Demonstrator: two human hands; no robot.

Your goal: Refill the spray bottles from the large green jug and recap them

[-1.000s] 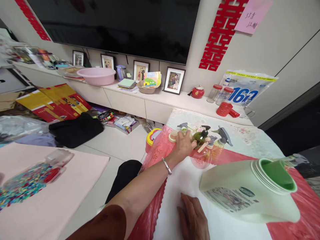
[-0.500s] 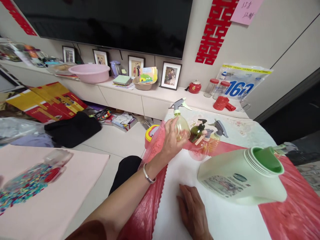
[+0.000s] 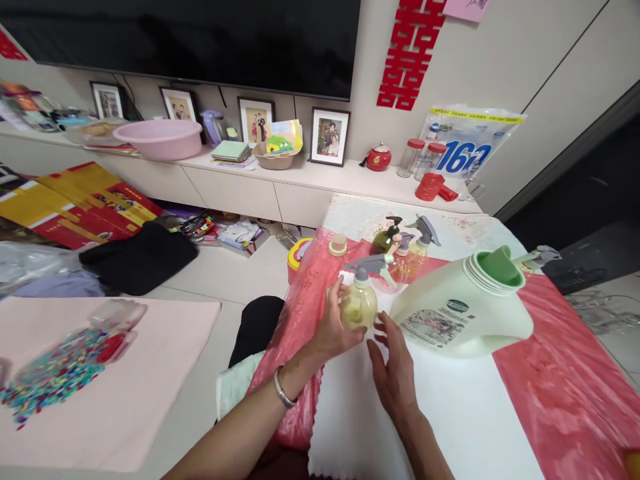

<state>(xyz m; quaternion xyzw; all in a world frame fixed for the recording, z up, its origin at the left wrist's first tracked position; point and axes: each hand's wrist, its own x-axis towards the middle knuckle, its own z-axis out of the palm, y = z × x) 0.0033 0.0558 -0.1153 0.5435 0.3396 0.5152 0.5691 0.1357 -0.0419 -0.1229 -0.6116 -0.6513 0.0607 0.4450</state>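
With the left hand (image 3: 333,327) wrapped round the small yellowish clear plastic spray bottle (image 3: 359,303) at table centre, nine o'clock of the pale green jug (image 3: 463,313), the right hand (image 3: 395,373), open-fingered, should probably steady its base.

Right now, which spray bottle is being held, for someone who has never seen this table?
On the red-covered table, left of the big green detergent jug, the left hand grips a small yellowish spray bottle. Unlike the bottles behind, it alone is held.
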